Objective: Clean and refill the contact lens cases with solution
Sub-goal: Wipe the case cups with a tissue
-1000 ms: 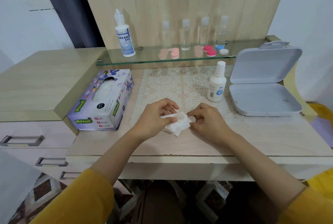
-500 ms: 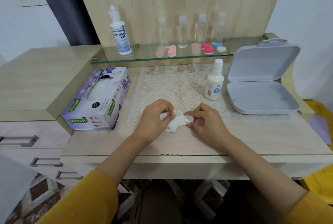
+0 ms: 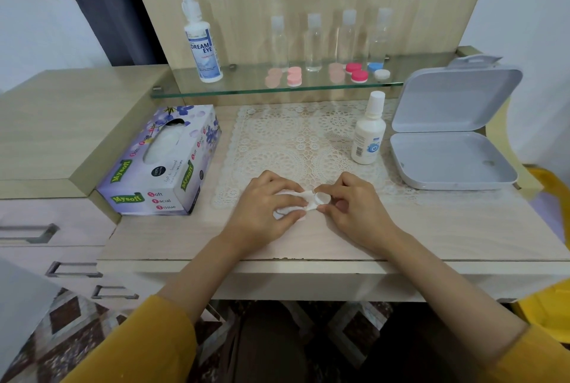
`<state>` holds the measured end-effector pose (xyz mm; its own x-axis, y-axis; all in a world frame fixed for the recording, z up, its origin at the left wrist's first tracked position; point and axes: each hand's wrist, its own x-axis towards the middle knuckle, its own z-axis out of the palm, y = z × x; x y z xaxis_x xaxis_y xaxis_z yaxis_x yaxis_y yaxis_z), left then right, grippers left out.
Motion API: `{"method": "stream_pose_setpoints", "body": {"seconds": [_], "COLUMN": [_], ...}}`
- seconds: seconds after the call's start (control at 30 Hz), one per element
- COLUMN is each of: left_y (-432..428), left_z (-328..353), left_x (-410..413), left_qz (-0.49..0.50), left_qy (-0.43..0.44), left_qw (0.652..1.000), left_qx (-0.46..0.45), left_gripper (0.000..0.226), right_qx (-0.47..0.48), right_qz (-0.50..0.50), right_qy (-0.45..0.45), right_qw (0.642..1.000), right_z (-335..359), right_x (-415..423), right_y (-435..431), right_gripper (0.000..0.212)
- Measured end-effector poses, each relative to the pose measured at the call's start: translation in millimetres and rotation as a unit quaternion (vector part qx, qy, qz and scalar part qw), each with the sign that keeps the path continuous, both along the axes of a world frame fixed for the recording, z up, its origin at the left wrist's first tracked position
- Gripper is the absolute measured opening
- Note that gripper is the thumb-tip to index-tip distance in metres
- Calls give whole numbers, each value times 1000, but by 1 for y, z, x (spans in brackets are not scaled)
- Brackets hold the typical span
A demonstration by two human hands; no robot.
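My left hand [image 3: 271, 203] grips a crumpled white tissue [image 3: 296, 197] at the front of the desk. My right hand [image 3: 351, 206] pinches a small clear lens case [image 3: 322, 198] with thumb and fingers, pressed against the tissue. A small white solution bottle [image 3: 368, 132] stands on the lace mat [image 3: 296, 142]. A taller Dream Eye solution bottle [image 3: 202, 43] stands on the glass shelf [image 3: 277, 89]. Pink, red, blue and white lens case caps [image 3: 357, 72] lie on that shelf.
A Mysoft tissue box [image 3: 160, 163] sits left of the mat. An open grey hinged box [image 3: 450, 142] lies at the right. Several clear small bottles [image 3: 313, 43] line the back of the shelf. Drawers [image 3: 27, 231] are at the lower left.
Both hands have kept working the tissue against the case, shifting it slightly. The clear case now shows between the right fingers. The camera has tilted a little.
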<state>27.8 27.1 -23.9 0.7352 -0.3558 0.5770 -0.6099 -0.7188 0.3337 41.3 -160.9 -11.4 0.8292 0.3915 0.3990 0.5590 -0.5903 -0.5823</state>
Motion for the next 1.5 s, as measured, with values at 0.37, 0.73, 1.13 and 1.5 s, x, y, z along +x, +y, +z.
{"method": "stream_pose_setpoints", "body": {"seconds": [0.37,0.73,1.13,1.5], "left_y": [0,0,0,1], "left_z": [-2,-2,-4,-5], "left_x": [4,3,3,2], "left_qz": [-1,10,14,32], "left_qy": [14,2,-12,-22], "left_qw": [1000,1000,1000,998], "left_qx": [-6,7,17,41], "left_gripper": [20,22,21,24], "right_qx": [-4,-4,1,-3], "right_qz": [0,3,4,-1], "right_qy": [-22,-19,-15,-25], "right_qw": [1000,1000,1000,1000], "right_z": [-5,-5,-4,-5], "right_x": [3,3,2,3], "right_y": [0,0,0,-1], "right_gripper": [11,9,8,3]}}
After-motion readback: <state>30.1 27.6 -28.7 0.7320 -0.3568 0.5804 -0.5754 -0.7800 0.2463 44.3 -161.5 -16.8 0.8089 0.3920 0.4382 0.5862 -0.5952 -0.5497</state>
